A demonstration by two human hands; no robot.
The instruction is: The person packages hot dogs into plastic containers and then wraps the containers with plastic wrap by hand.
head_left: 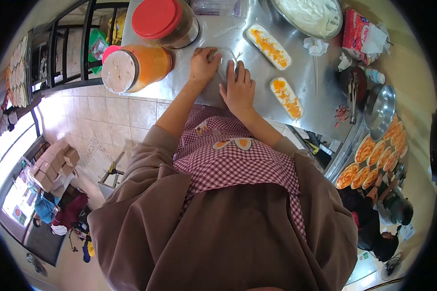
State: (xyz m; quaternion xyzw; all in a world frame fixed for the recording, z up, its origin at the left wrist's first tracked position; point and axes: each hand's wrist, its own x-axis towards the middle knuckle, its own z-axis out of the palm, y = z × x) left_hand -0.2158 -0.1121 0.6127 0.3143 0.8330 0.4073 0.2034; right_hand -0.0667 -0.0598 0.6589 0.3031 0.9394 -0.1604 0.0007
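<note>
On the steel table, my left hand (pixel 204 65) touches the left side of a clear plastic piece (pixel 223 57), its fingers bent around the edge. My right hand (pixel 239 87) lies on the right side of the same piece, fingers spread and pointing away from me. The piece is see-through, and its exact shape is hard to make out. To the right are two oblong white trays, one farther away (pixel 268 47) and one nearer (pixel 286 98), both holding white cream topped with orange chunks.
A red-lidded jar (pixel 165 24) and an orange-filled jar (pixel 138 68) stand left. Back right are a cream bowl (pixel 310 17) and a tissue pack (pixel 361 36). Metal bowl (pixel 381 111) and several pizza-like rounds (pixel 374 157) lie right. People are at the lower right.
</note>
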